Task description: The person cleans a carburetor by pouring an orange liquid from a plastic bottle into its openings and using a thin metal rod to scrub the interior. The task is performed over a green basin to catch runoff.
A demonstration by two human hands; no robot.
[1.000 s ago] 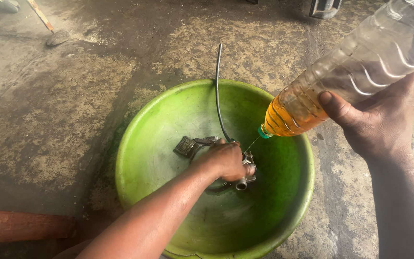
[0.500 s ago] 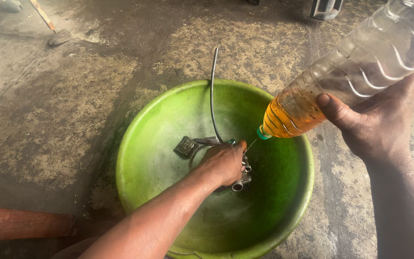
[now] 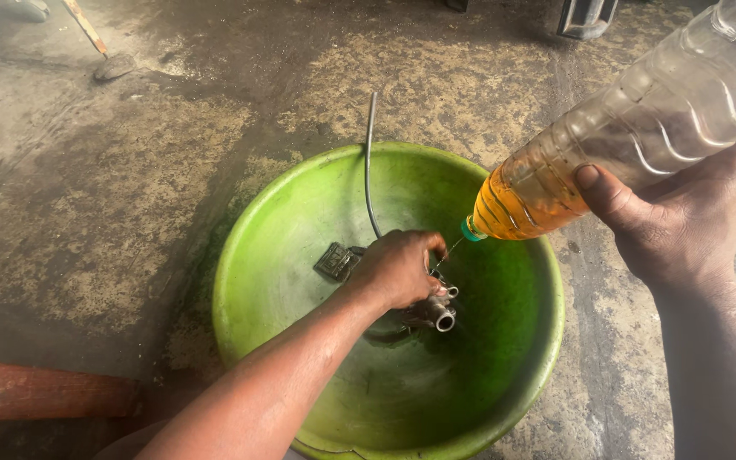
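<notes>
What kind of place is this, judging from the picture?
Probably an informal repair workshop: a stained concrete floor, a green basin holding a metal part, and a bottle of amber liquid tipped over it.

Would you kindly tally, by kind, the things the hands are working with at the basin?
Green plastic basin: 1
Clear plastic bottle of amber liquid, tipped neck-down in the right hand: 1
Metal part with a tube end, held by the left hand: 1
Thin bent metal pipe rising over the rim: 1
Small dark finned piece in the basin: 1
Total: 5
</notes>
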